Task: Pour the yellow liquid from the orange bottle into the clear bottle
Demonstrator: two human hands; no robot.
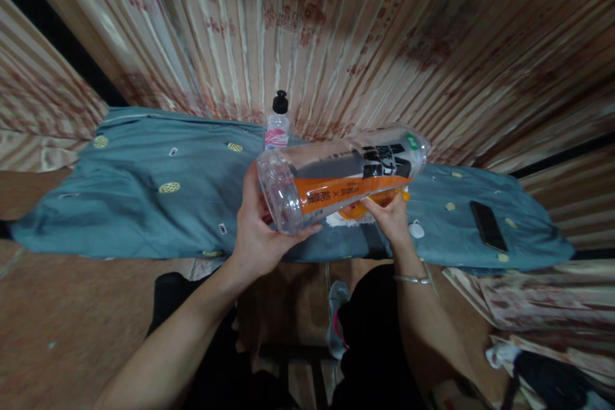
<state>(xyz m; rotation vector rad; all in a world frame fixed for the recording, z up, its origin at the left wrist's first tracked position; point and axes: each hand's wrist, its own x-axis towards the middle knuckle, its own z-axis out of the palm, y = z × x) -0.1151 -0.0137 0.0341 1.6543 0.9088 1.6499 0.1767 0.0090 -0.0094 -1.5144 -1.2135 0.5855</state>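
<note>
A large clear plastic bottle with an orange and black label lies nearly level in the air, its right end a little higher. My left hand is wrapped around its left end, thumb along the lower side. My right hand is closed at the lower right side of the bottle; its far fingers are hidden. Behind that hand and under the bottle shows a shiny orange object, mostly covered, with ragged white material below it. A small white cap rests just right of my right wrist.
A teal cloth with yellow prints covers the long narrow surface. A small bottle with a black cap stands at the back. At the right lies a dark phone. Pleated, patterned curtains hang close behind.
</note>
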